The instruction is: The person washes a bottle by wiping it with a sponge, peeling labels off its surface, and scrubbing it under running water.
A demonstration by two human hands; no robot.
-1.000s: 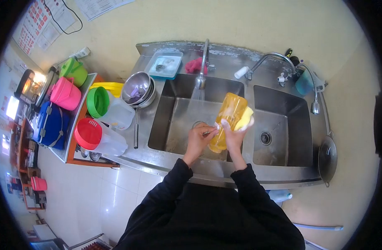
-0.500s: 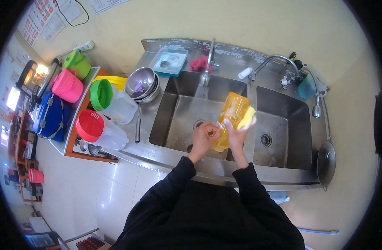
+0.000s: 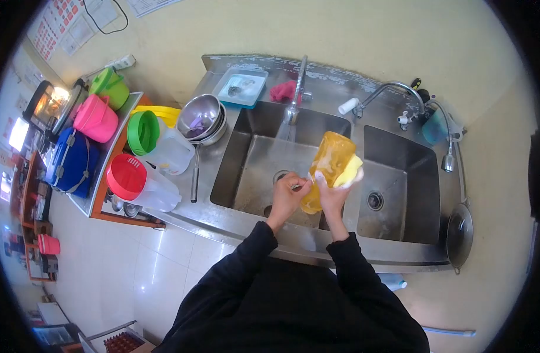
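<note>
Over sink (image 3: 255, 162) — two hands (image 3: 288, 197) (image 3: 333, 199), bottle (image 3: 330, 156), probable sponge (image 3: 349, 172)

Mostly bright, glare on floor (image 3: 164, 259) — warped, blackened edges

Two hands with an amber container (image 3: 334, 152) over a double sink (image 3: 263, 154).
The right hand (image 3: 333, 193) grips it beside a yellow sponge (image 3: 347, 172); the left hand (image 3: 287, 197) meets its nine-o'clock side; a running faucet (image 3: 291, 113) stands at eleven o'clock.
</note>
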